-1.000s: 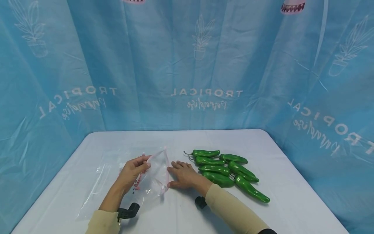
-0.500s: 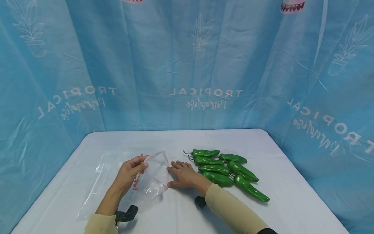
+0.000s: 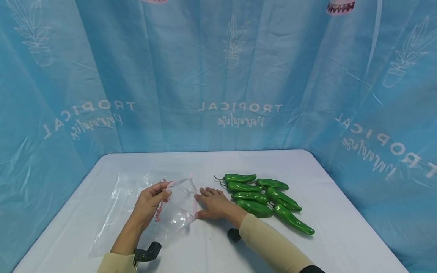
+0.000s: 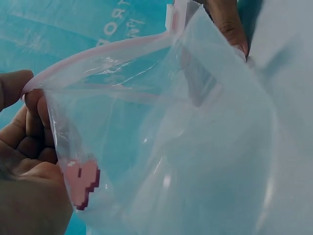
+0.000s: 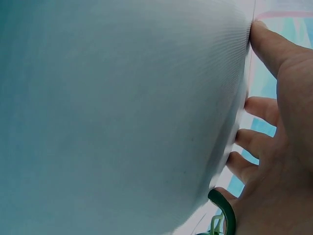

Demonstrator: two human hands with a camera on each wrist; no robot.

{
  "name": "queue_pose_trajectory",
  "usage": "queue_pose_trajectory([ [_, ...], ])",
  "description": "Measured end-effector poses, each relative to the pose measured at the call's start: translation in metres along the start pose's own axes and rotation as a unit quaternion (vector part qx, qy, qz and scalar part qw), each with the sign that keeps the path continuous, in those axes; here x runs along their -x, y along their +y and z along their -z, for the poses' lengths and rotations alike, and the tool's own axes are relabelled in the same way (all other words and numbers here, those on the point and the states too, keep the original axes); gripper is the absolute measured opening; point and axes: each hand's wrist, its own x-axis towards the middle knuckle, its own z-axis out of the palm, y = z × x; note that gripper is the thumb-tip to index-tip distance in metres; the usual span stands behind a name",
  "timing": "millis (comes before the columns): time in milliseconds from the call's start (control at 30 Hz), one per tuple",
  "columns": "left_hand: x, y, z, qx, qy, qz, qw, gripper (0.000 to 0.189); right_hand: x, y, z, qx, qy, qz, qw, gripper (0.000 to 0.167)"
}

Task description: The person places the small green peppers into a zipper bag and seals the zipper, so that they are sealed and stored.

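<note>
A clear zip bag [image 3: 181,203] with a pink seal strip lies on the white table, its mouth edge lifted and gaping to the right. My left hand [image 3: 148,203] pinches that raised edge between thumb and fingers; the left wrist view shows the pinch at the pink strip, above a pink pixel-heart print [image 4: 80,181]. Fingers spread, my right hand [image 3: 215,204] rests on the table, with its thumb and index fingertips right at the lower edge of the bag's mouth. Green peppers [image 3: 252,208] lie beside the right wrist.
Clear plastic [image 3: 110,216] spreads flat across the left of the table [image 3: 164,161]. Several long green peppers fill the right-hand side, the nearest one [image 3: 293,220] slanting toward the front. A blue printed curtain [image 3: 184,76] surrounds the back and sides.
My left hand has drawn slightly left with the pinched edge, and the bag's mouth gapes a little wider. The right hand and the peppers have stayed in place.
</note>
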Motion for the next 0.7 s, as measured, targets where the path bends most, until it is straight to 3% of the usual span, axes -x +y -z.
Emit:
queue_pose_trajectory([
  [700, -0.0045, -0.0021, -0.0089, -0.033, 0.039, 0.004, 0.9987, 0.033, -0.0011, 0.0003, 0.0003, 0.001, -0.008, -0.002, 1.0000, 0.071],
])
